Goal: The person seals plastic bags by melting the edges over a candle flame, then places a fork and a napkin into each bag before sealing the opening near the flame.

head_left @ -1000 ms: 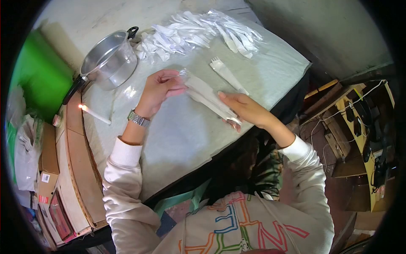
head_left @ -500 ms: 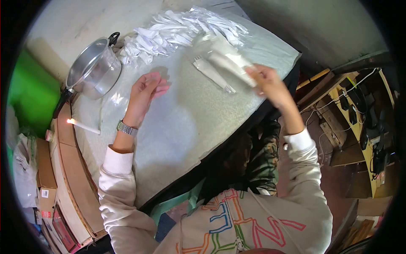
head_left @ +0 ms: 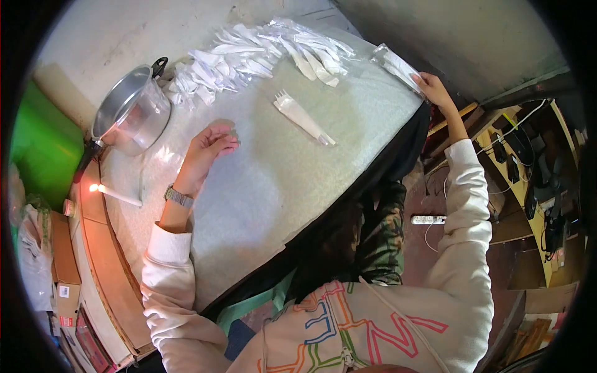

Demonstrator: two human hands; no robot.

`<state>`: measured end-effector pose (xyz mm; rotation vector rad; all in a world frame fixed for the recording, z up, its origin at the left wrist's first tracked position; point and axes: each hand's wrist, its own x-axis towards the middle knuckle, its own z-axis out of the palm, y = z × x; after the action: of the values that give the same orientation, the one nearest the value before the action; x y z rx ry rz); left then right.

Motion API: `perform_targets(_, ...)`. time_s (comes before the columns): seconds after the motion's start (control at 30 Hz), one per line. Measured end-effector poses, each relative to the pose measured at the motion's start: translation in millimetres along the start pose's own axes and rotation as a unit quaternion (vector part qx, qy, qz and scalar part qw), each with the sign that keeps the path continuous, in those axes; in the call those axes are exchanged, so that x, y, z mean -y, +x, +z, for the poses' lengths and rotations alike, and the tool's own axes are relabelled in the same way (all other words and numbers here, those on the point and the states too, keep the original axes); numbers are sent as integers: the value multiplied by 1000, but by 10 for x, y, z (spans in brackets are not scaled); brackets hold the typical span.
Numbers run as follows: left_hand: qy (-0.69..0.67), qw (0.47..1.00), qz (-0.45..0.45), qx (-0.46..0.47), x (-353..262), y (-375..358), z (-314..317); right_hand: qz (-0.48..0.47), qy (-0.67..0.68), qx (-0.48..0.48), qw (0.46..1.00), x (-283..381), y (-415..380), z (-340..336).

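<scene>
My right hand [head_left: 435,90] is stretched out to the table's far right edge, its fingers closed on a clear plastic packet [head_left: 398,67] with something white in it. My left hand [head_left: 211,146] hovers over the left part of the table, fingers loosely bent, with nothing visible in them. Between the hands a fork wrapped in a white napkin [head_left: 305,121] lies on the table, tines pointing away from me. Behind it spreads a pile of similar white napkin-wrapped bundles [head_left: 230,59], some in clear plastic.
A lit white candle [head_left: 121,196] lies at the table's left edge, its flame over the wooden ledge [head_left: 99,233]. Behind it stands a metal pot [head_left: 140,112] with black handles. The table [head_left: 249,199] has a pale cover. Shelves with cables [head_left: 528,168] stand at right.
My right hand has carried the plastic packet away from the wrapped fork, out to the far right edge. My left hand has barely moved. The view has shifted slightly.
</scene>
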<state>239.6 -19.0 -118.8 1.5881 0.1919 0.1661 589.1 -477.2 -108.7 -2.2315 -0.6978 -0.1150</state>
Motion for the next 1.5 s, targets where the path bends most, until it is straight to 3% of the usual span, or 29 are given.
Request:
perform_targets(0.03, 1, 1000, 0, -3, -16, -8, 10, -32, -37, -6, 999, -28, 51, 5)
perform_targets(0.13, 5, 1000, -1, -6, -31, -19, 26, -12, -169, 38, 985, -25, 143, 13)
perform_targets(0.23, 11, 1000, 5, 1, 23, 2, -2, -87, -307, -38, 947, -43, 122, 159)
perform_targets(0.27, 15, 1000, 7, 2, 32, 4, 0, -11, -294, -26, 955, -43, 103, 164)
perform_targets(0.37, 21, 999, 26, 12, 62, 15, -28, 16, -288, -9, 958, 151, 23, 173)
perform_targets(0.47, 12, 999, 33, 9, 69, 14, -19, 31, -306, -51, 950, 304, -66, 258)
perform_targets(0.67, 19, 999, 29, 10, 49, -2, -12, -109, -400, -178, 892, 605, -268, 511)
perform_targets(0.77, 20, 999, 35, 13, 58, 6, -12, -185, -305, -167, 919, 843, -166, 731)
perform_targets(0.87, 35, 998, 42, -2, 101, 12, -2, -156, -66, -1, 986, 1378, -235, 1105)
perform_targets(0.93, 54, 997, 44, -18, 95, -3, 24, -130, -69, 80, 986, 1803, -393, 1311)
perform_targets(1.13, 85, 993, 65, -51, 2, -80, 226, -172, -88, 166, 967, 2130, -538, 1791)
perform_targets(1.2, 39, 993, 105, -23, 23, -115, 253, -162, -11, 214, 963, 2164, -556, 1855)
perform_targets(1.33, -21, 999, 17, -38, -262, -354, 389, -65, 241, 332, 910, 2677, -797, 1809)
perform_targets(1.4, -69, 995, -27, -70, -508, -541, 409, -65, 323, 335, 883, 2957, -938, 1813)
perform_targets(1.5, -102, 981, 94, -139, -686, -707, 286, -102, 395, 346, 845, 3277, -1001, 1947)
